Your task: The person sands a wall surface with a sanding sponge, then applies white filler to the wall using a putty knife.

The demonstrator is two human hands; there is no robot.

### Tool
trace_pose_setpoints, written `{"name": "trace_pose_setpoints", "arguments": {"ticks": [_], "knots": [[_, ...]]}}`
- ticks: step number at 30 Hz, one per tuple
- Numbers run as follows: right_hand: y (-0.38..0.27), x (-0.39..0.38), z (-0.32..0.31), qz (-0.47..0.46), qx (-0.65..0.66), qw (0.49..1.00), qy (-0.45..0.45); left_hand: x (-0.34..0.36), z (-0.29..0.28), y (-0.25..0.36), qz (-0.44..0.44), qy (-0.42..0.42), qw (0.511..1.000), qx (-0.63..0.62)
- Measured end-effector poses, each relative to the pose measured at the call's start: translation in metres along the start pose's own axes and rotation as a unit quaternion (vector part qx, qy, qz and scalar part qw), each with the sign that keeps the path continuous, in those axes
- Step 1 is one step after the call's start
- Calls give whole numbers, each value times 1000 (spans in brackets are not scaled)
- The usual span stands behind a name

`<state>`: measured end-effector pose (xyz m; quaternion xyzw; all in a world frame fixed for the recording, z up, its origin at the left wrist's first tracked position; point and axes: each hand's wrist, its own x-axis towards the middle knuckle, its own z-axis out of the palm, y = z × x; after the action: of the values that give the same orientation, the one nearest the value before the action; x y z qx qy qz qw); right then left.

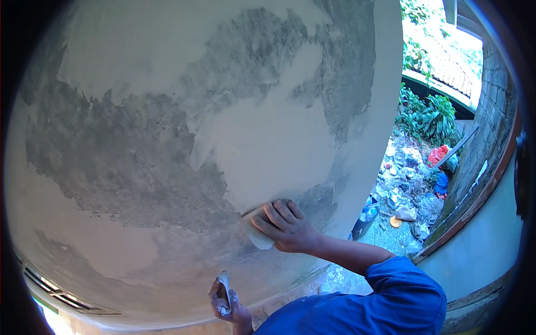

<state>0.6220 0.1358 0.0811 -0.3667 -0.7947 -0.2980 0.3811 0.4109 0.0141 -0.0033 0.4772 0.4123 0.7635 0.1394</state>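
Spreader (258,239): thin, pale, at six o'clock just below centre, seemingly touching the wall (268,151). Right hand (287,226) has it from the four o'clock side, fingers bent and slightly spread across its back; thumb hidden, so how tightly it is pinched I can't tell.

Handling, by judgement: light, fairly stiff with some give along the edge; likely slick if smeared. Best hold is the back, fingers fanned for even pressure, leaving the edge free. Wall coat, grey and white in patches, probably soft enough to mark.

Left hand (239,311), half past six, lower down: fingers curled round a pale piece (224,290), curved, greyish on its inner side. Its kind unclear; rim looks thin.

Around: slotted frame (67,295) at eight o'clock. Beyond the wall's edge, bucket (363,226) at four, rubbish (405,190) just past three, red bag (438,154) at three, plants (432,117) and block wall (488,106) about half past two.

In the way: right forearm (354,251) and blue sleeve (402,279), toward half past four, cover part of the wall's lower edge; left hand sits below the spreader, well apart.
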Motion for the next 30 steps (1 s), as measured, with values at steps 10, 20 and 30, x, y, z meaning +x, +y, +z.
{"name": "trace_pose_setpoints", "arguments": {"ticks": [10,20,30], "knots": [[63,94,-73,67,20,990,124,1,-2,1,-11,43,999,24],[5,22,-31,7,99,995,-13,-2,-10,-3,38,29,999,-2],[50,95,-65,67,95,977,178,-8,-14,-3,18,23,1000,12]]}}
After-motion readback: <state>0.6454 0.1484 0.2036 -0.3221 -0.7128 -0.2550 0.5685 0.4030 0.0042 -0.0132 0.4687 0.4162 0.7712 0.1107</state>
